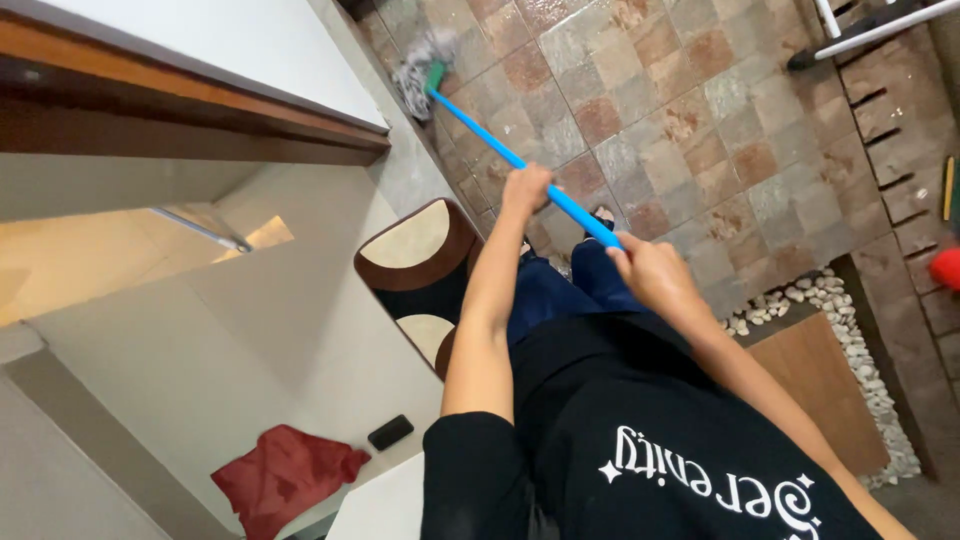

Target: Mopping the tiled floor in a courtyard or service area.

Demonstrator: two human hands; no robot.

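A: What are the hands doing?

B: The left hand point(525, 188) is closed around the blue mop handle point(500, 148), farther down its length. The right hand point(648, 270) grips the near end of the same handle, fingers wrapped tight.

A: And the mop itself?

B: The handle slants away from the person to a green collar, and the grey mop head point(420, 68) lies on the tiled floor point(680, 110), right against the foot of the white wall point(300, 40).

A: What's around them?

B: Below the left arm lies a brown and cream mat point(415, 265). Beside the right arm, white pebbles point(820, 300) edge a wooden panel point(815, 385). Nearer the camera on the left, a red cloth point(285, 475) and a small black object point(390, 432) sit well apart from the mop. A red object point(945, 268) shows at the right edge.
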